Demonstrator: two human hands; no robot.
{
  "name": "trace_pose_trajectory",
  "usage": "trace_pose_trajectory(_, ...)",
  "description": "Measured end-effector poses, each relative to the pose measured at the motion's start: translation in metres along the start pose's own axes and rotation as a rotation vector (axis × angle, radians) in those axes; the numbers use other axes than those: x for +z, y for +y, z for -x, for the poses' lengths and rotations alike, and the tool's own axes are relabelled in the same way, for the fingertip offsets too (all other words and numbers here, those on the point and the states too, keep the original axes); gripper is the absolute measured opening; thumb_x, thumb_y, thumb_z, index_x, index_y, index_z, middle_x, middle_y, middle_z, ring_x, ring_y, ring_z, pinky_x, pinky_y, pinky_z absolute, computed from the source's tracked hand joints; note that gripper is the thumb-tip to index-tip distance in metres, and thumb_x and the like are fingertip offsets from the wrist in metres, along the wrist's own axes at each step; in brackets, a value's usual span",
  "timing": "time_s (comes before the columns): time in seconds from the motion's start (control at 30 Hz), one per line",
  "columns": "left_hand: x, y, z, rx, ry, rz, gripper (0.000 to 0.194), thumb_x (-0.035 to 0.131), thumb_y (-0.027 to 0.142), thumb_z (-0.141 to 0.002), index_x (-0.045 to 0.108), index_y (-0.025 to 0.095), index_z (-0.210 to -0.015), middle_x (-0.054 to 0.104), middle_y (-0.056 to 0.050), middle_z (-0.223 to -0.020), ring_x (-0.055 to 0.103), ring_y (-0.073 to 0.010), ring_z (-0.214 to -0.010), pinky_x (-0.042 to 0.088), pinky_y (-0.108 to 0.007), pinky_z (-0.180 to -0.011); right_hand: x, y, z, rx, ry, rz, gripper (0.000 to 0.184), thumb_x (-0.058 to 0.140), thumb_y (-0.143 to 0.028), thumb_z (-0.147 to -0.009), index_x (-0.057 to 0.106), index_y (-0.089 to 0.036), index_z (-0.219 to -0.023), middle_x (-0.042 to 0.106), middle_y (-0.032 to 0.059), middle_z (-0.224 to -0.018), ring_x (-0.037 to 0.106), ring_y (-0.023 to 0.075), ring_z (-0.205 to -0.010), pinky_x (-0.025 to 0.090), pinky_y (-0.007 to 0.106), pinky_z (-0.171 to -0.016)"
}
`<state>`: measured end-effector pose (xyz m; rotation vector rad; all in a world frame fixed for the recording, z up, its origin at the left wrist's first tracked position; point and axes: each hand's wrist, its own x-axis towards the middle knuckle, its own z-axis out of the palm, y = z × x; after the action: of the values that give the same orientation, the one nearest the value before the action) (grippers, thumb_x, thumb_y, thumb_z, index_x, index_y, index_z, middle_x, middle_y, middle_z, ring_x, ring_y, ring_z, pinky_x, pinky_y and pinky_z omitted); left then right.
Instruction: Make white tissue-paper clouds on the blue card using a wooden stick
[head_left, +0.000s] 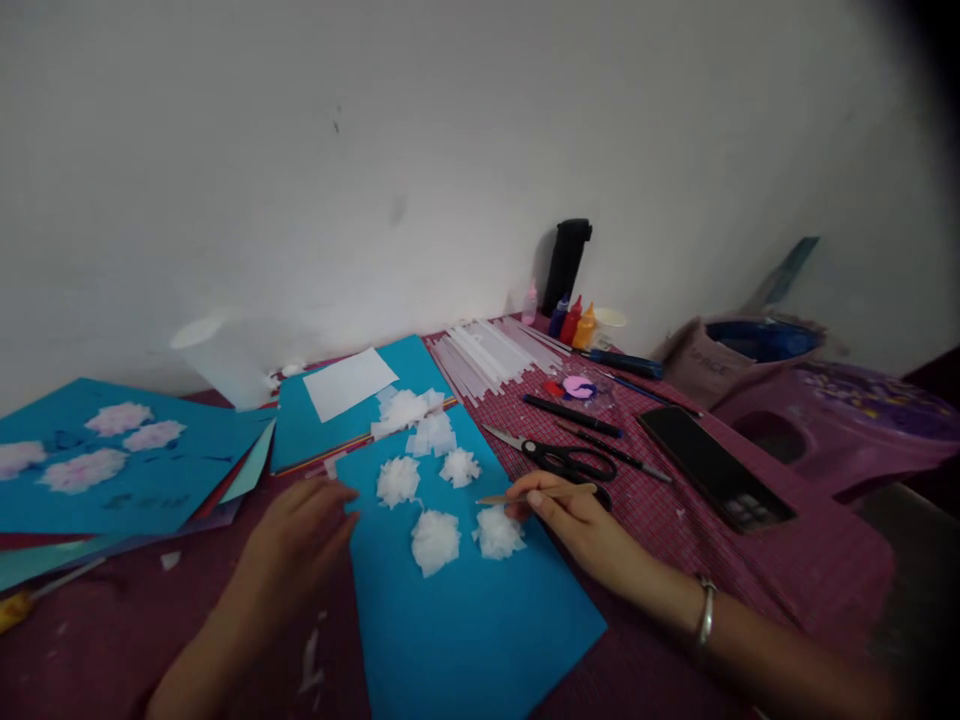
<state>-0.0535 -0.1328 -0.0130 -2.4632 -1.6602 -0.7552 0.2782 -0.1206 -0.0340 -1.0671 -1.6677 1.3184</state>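
Observation:
My right hand (pixel 564 512) pinches a thin tan wooden stick (pixel 551 493), its tip just above a white tissue-paper puff (pixel 499 535). That puff sits on a blue paper sheet (pixel 465 640), along with three other puffs, among them one at lower left (pixel 435 543). At the sheet's left edge hovers my left hand (pixel 304 530), slightly blurred, fingers apart and holding nothing I can see. Loose white tissue squares (pixel 409 412) are heaped at the sheet's far edge. Black-handled scissors (pixel 559 455) lie to the right of the sheet.
On the left lies another blue sheet (pixel 210 480) with pinkish puffs. White strips (pixel 491 355), paint bottles (pixel 576 325), a paint palette (pixel 581 388), a black marker (pixel 574 415) and a phone (pixel 712 465) occupy the table's right. A pink stool (pixel 840 430) stands beyond its edge.

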Motion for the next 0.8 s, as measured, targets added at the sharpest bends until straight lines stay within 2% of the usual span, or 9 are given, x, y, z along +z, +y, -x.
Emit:
trace_pose_trajectory(0.07, 0.009, -0.017, -0.034, -0.058, -0.036, -0.001, 0.023, 0.053, 0.031, -0.084, 0.065, 0.021, -0.101, 0.067, -0.008, -0.100, 0.062, -0.0269, -0.094, 0.050, -0.042, -0.082, 0.002, 0.003, -0.003, -0.001, 0.014, -0.001, 0.034, 0.041, -0.042, -0.095, 0.063, -0.017, -0.098, 0.064, 0.0063, -0.085, 0.061, 0.0185, -0.082, 0.047, 0.031, -0.075)
trace_pose_trajectory(0.13, 0.023, -0.029, -0.062, -0.152, -0.039, 0.115, 0.031, 0.058, 0.028, -0.078, 0.065, 0.022, -0.108, 0.064, -0.009, -0.107, 0.057, -0.0300, -0.104, 0.042, -0.049, -0.092, 0.002, 0.006, -0.004, -0.017, 0.026, 0.002, 0.035, 0.040, -0.044, -0.096, 0.064, -0.017, -0.095, 0.064, 0.0063, -0.084, 0.060, 0.0185, -0.080, 0.048, 0.031, -0.073)
trace_pose_trajectory(0.2, 0.036, -0.036, -0.081, -0.265, -0.025, 0.311, 0.029, 0.065, 0.028, -0.070, 0.069, 0.022, -0.099, 0.063, -0.008, -0.106, 0.053, -0.0305, -0.107, 0.036, -0.052, -0.099, 0.001, 0.008, -0.005, -0.037, 0.041, 0.007, 0.036, 0.040, -0.044, -0.096, 0.065, -0.018, -0.093, 0.064, 0.0057, -0.082, 0.060, 0.0182, -0.078, 0.048, 0.031, -0.071)
trace_pose_trajectory(0.3, 0.046, -0.043, -0.099, -0.392, -0.003, 0.504, 0.014, 0.070, 0.033, -0.066, 0.067, 0.020, -0.071, 0.062, -0.006, -0.094, 0.055, -0.0263, -0.097, 0.040, -0.044, -0.095, -0.003, 0.010, -0.004, -0.024, 0.070, 0.005, 0.034, 0.041, -0.044, -0.096, 0.065, -0.019, -0.094, 0.064, 0.0053, -0.080, 0.060, 0.0185, -0.077, 0.048, 0.031, -0.069)
trace_pose_trajectory(0.4, 0.040, -0.044, -0.106, -0.518, 0.023, 0.652, 0.021, 0.065, 0.039, -0.072, 0.061, 0.018, -0.070, 0.061, -0.003, -0.078, 0.057, -0.0185, -0.077, 0.048, -0.033, -0.074, -0.007, 0.011, -0.003, -0.014, 0.098, -0.017, 0.033, 0.042, -0.043, -0.096, 0.064, -0.019, -0.096, 0.065, 0.0057, -0.082, 0.061, 0.0192, -0.080, 0.048, 0.032, -0.073)
trace_pose_trajectory(0.53, 0.020, -0.030, -0.096, -0.655, 0.040, 0.868, 0.023, 0.064, 0.037, -0.074, 0.051, 0.019, -0.068, 0.053, 0.003, -0.064, 0.053, -0.0109, -0.061, 0.045, -0.024, -0.060, -0.010, 0.010, 0.000, -0.055, 0.109, -0.076, 0.029, 0.043, -0.040, -0.096, 0.063, -0.019, -0.098, 0.063, 0.0049, -0.084, 0.061, 0.0174, -0.081, 0.049, 0.030, -0.073)
trace_pose_trajectory(0.63, 0.011, -0.010, -0.070, -0.730, -0.014, 0.998, 0.022, 0.069, 0.032, -0.067, 0.051, 0.019, -0.071, 0.053, 0.004, -0.061, 0.049, -0.0086, -0.054, 0.041, -0.021, -0.053, -0.010, 0.004, 0.008, -0.100, 0.090, -0.113, 0.026, 0.045, -0.037, -0.097, 0.063, -0.019, -0.100, 0.063, 0.0043, -0.084, 0.061, 0.0155, -0.078, 0.050, 0.028, -0.072)
trace_pose_trajectory(0.73, 0.007, 0.015, -0.037, -0.809, -0.137, 1.068, 0.030, 0.073, 0.031, -0.064, 0.060, 0.020, -0.088, 0.059, 0.002, -0.069, 0.053, -0.0100, -0.056, 0.042, -0.021, -0.053, -0.011, -0.003, 0.021, -0.119, 0.045, -0.123, 0.025, 0.044, -0.035, -0.097, 0.061, -0.017, -0.101, 0.064, 0.0047, -0.085, 0.062, 0.0149, -0.080, 0.051, 0.027, -0.073)
trace_pose_trajectory(0.8, 0.006, 0.032, -0.018, -0.779, -0.300, 0.990, 0.031, 0.074, 0.036, -0.066, 0.064, 0.021, -0.090, 0.060, 0.002, -0.069, 0.054, -0.0111, -0.057, 0.043, -0.022, -0.054, -0.011, -0.005, 0.030, -0.133, -0.004, -0.063, 0.024, 0.044, -0.032, -0.097, 0.062, -0.016, -0.101, 0.065, 0.0053, -0.088, 0.062, 0.0140, -0.081, 0.051, 0.027, -0.073)
